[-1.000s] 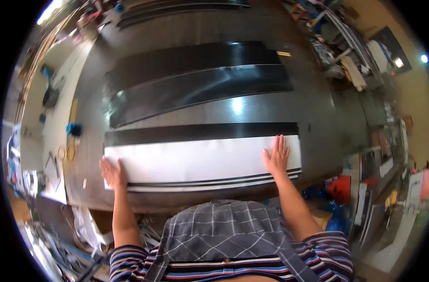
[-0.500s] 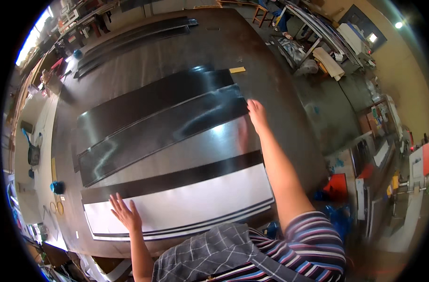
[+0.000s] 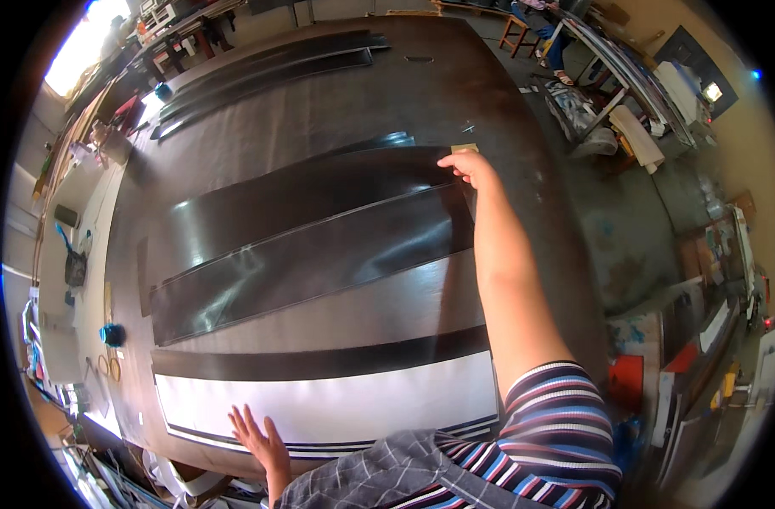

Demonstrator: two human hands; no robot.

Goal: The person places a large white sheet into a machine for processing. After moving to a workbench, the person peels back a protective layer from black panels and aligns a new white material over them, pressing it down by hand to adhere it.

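Note:
My right hand is stretched out to the right end of the far black sheet, thumb and fingers closed on its corner. Nearer lies a second long black sheet, slightly slanted. Along the front edge sits a white panel with a black band at its far side and dark stripes at its near side. Over the left part of that panel is my left hand, fingers spread and holding nothing. A small yellowish strip lies just beyond my right hand, partly covered by it.
More dark sheets are stacked at the far end of the large brown table. On the left ledge are a blue tape roll, tan rings and a blue-handled brush. A person is at the far right.
My right hand has moved farther away, from the end of the nearer black sheet to the far sheet's corner. The left hand sits lower and slightly right in view, still spread. The view has shifted.

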